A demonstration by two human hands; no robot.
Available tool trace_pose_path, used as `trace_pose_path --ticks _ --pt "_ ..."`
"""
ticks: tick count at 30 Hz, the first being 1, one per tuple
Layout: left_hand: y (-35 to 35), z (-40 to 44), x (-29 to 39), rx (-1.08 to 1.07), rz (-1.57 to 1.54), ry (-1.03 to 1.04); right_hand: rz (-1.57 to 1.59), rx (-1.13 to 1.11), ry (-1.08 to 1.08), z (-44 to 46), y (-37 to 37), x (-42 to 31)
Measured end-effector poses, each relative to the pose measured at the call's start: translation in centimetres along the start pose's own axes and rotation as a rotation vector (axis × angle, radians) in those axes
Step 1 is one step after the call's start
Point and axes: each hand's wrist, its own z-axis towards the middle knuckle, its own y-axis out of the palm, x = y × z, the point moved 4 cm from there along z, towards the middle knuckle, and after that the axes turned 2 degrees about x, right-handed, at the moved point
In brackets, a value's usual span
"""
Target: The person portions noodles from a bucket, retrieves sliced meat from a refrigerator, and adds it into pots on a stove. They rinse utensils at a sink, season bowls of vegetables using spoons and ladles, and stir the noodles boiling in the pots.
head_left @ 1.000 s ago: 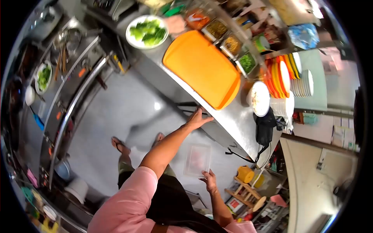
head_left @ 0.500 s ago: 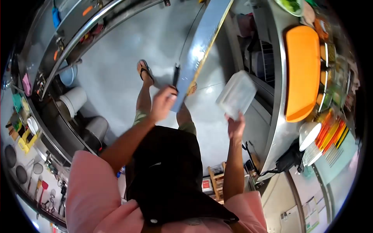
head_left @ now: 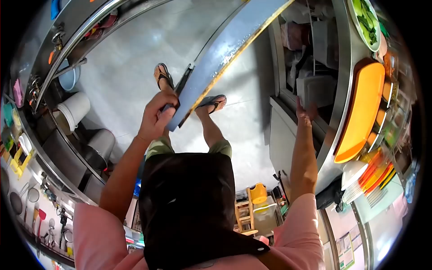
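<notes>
My left hand [head_left: 158, 112] is closed around the near end of an open metal door [head_left: 216, 58], at a dark handle strip. Yellowish staining runs along the door's edge. At the opening of the under-counter cabinet, my right hand [head_left: 306, 112] is at the near edge of a translucent plastic container [head_left: 316, 92]. The fingers seem to grip that edge, though they are dim and partly blurred. The container is inside the opening, among other boxes.
On the steel counter [head_left: 339, 99] at right lie an orange tray [head_left: 362, 112], a dish of green vegetables [head_left: 366, 24] and a white bowl [head_left: 353, 174]. A white bucket [head_left: 74, 110] stands at left. A wooden stool [head_left: 244, 213] is near my right side.
My right hand has carried the plastic container rightward from above the floor into the cabinet opening. My left hand has shifted down and left in view, still on the door.
</notes>
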Motion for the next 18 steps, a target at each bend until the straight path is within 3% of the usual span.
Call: trace_pose_path --ticks 2,5,12,16,18 --pt "1.8 -0.4 -0.1 0.027 -0.028 -0.025 0.056 0.001 0.038 -1.7 1.9 0.1" --pt "3.5 -0.8 0.2 -0.028 0.002 -0.048 0.070 -0.063 -0.072 -3.2 2.2 1.0" --pt "6.6 -0.2 1.7 -0.113 0.167 0.095 0.162 -0.277 -0.155 -8.2 0.6 -2.1" --pt "7.2 -0.1 1.0 -0.165 0.151 0.092 0.005 -0.098 -0.269 -6.1 -0.2 -3.4" --pt "7.2 0.1 0.5 -0.137 0.115 0.123 -0.006 -0.130 -0.285 -5.6 0.3 -3.4"
